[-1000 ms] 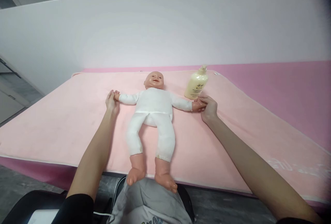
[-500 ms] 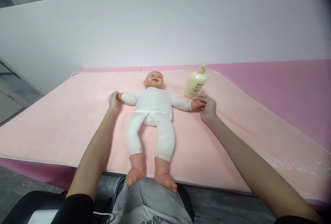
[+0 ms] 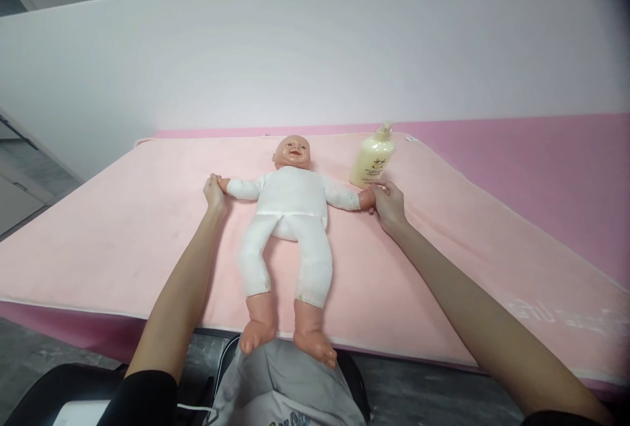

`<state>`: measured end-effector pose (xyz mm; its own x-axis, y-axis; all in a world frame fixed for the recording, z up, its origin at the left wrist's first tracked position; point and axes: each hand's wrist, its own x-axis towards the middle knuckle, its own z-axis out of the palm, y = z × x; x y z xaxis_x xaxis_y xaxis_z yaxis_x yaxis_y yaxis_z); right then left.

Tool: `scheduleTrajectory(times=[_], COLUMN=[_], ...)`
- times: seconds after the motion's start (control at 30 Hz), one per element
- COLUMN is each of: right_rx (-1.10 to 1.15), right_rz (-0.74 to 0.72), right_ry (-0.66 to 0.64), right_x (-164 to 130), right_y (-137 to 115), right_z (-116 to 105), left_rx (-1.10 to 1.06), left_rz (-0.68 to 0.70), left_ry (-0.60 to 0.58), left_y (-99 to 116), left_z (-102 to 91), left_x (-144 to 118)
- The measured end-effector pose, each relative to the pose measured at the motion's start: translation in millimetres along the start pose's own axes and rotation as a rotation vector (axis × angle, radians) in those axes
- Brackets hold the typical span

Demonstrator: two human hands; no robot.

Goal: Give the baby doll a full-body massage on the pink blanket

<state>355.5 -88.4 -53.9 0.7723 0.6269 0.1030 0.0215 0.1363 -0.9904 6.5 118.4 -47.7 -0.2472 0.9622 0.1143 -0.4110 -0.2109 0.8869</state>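
Head view: both arms reach out long over the pink mat (image 3: 123,216), where the doll (image 3: 293,216) lies flat on its back. The left hand (image 3: 215,193) is closed on one doll hand and the right hand (image 3: 388,203) on the other, right by the lotion bottle (image 3: 373,160). Fingers hide both tiny doll hands, and the doll's feet hang past the mat's near edge.

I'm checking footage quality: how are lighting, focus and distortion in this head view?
Head view: soft, even light, only faint shadows under the doll and bottle; no glare; wide-angle bending curves the pink mat edges, corners darken at top right; both hands, left hand and right hand, look sharp.
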Motion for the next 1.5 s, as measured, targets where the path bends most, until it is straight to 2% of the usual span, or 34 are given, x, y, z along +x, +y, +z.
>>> scheduleTrajectory(times=[0.23, 0.37, 0.47, 0.53, 0.8, 1.1, 1.27, 1.5], right_rx=[0.091, 0.171, 0.133, 0.119, 0.178, 0.144, 0.17, 0.216], right_rz=[0.095, 0.187, 0.225, 0.222, 0.194, 0.086, 0.154, 0.15], right_ry=[-0.107, -0.235, -0.357, -0.395, -0.222, -0.129, -0.16, -0.195], right_x=[1.4, 2.4, 5.1, 7.8, 10.7, 7.3, 3.6, 6.3], right_y=[-3.4, -12.6, -16.1, -14.7, -8.2, -2.9, -8.9, -8.4], right_z=[-4.2, -10.3, -17.9, -21.7, -14.0, -9.1, -10.4, -11.9], left_rx=[-0.068, -0.083, -0.074, -0.063, -0.043, -0.04, -0.034, -0.069], left_rz=[-0.018, -0.026, -0.028, -0.037, -0.026, -0.021, 0.0, -0.04], left_ry=[-0.025, -0.027, -0.025, -0.027, -0.027, -0.007, -0.012, -0.048], left_y=[-0.3, 1.1, 1.4, 0.9, -2.1, 2.5, 3.3, 8.0], left_z=[0.7, 1.3, 0.7, -0.4, -2.9, -0.2, 0.0, 1.9], left_x=[0.8, -0.8, -1.6, -1.4, 0.8, -2.4, -3.8, -7.6])
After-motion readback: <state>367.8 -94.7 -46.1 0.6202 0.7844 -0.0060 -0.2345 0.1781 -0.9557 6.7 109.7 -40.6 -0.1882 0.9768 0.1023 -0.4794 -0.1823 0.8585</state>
